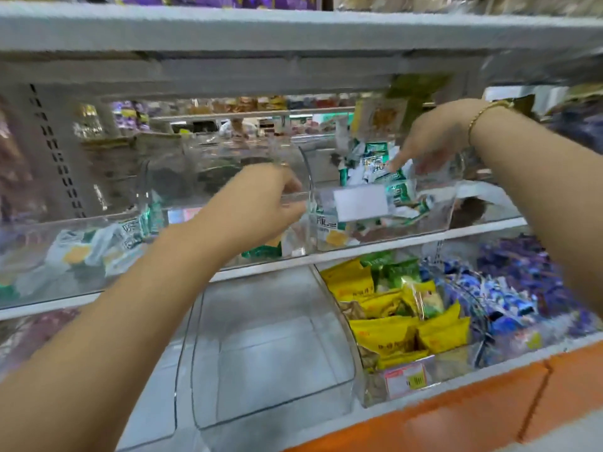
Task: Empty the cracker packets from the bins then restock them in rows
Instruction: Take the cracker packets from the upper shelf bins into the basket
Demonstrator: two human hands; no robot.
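Left hand (257, 203): fingers curled round the left rim of the clear bin (437, 220), steadying it. Cracker packets (375, 164), green-white, are heaped inside the bin. Right hand (434, 138): fingers dip into the heap. Motion blur, so I cannot tell whether any packet is pinched. Risk: a one-sided pull tips the bin off the shelf edge (408, 246) and spills packets into the yellow packets (385, 334) below.

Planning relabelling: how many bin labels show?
2: a white label on the upper green-packet bin, a pink label on the lower yellow-packet bin. More may be hidden.
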